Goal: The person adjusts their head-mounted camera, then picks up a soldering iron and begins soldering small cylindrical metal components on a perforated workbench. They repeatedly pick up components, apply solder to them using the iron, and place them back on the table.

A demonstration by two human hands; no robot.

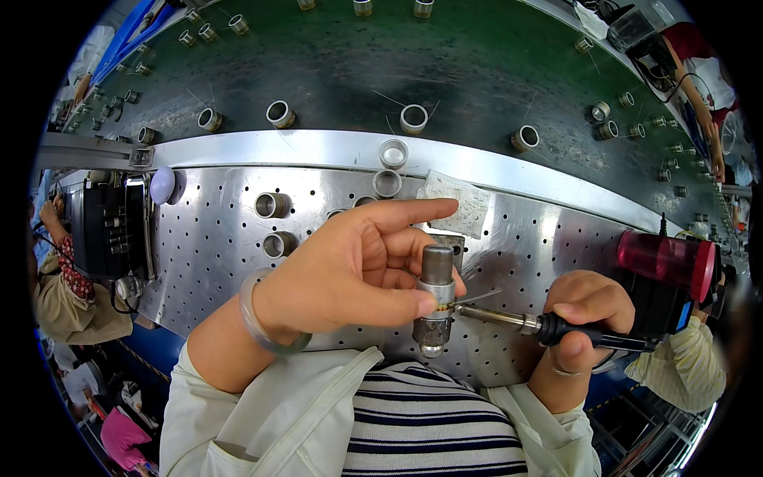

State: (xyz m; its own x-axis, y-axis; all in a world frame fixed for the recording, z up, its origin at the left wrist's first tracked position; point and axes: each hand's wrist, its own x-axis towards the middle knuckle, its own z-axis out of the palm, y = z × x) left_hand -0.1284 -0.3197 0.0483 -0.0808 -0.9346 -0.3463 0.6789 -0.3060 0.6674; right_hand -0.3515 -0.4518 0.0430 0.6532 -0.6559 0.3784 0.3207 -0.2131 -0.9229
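My left hand (362,266) grips a grey metal cylinder part (435,298), held upright over the perforated steel bench (214,238), thumb across its middle and forefinger stretched out above. A pale bangle sits on that wrist. My right hand (584,314) is closed on the black handle of a soldering iron (548,324); its metal tip touches the side of the cylinder near a thin wire (477,298).
Several short metal rings (273,204) lie on the bench, and more ride the green conveyor belt (477,71) beyond the steel rail. A white cloth (461,199) lies behind my hands. A red cylindrical container (666,258) stands right. Other workers sit at both sides.
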